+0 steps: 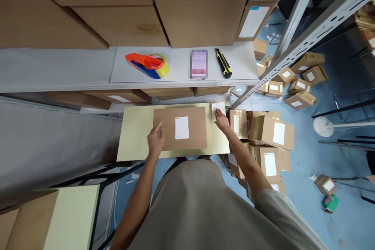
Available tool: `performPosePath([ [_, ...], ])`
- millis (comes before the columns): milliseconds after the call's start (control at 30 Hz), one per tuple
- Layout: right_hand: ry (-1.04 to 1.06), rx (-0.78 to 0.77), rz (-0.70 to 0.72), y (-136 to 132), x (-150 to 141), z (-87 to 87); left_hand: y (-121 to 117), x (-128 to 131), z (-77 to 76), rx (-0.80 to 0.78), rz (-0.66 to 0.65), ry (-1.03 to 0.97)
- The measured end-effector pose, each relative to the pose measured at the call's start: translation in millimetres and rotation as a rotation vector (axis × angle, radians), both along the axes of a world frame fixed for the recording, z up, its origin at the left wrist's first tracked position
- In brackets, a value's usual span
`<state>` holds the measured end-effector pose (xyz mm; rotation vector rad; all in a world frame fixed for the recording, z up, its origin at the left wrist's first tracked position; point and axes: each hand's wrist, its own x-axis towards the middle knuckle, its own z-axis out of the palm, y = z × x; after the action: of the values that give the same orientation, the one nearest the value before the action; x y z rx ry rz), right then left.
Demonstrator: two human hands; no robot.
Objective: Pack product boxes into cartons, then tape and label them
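Head view: my right hand (222, 121), grip wide, lies at the labels (216, 106); light, flat fingers suit them. My left hand (156, 140), grip half-open, is at the box's (195, 125) left edge.

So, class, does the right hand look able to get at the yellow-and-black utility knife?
Probably yes: nothing covers the utility knife on the white shelf, and nothing visibly stands between it and the right hand.

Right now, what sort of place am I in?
Likely a packing or shipping area: labelled cartons piled on the floor, a tape dispenser and box cutter on the shelf, and a labelled box on the table.
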<state>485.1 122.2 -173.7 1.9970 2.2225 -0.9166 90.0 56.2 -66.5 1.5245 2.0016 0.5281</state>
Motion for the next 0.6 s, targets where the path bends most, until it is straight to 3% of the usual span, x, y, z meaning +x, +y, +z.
performPosePath([
  [133,0.010,-0.015,0.081,6,8,-15.1,-2,63,-6.0,0.100,-0.053,-0.148],
  [233,0.032,0.008,0.079,1,14,-22.7,-14,92,-16.8,0.091,-0.151,-0.195],
  [367,0.050,0.002,0.098,1,21,-25.7,-25,109,-25.9,0.082,-0.215,-0.194],
  [600,0.115,-0.006,0.039,24,25,-22.6,-19,133,-26.2,0.104,-0.290,-0.149],
])
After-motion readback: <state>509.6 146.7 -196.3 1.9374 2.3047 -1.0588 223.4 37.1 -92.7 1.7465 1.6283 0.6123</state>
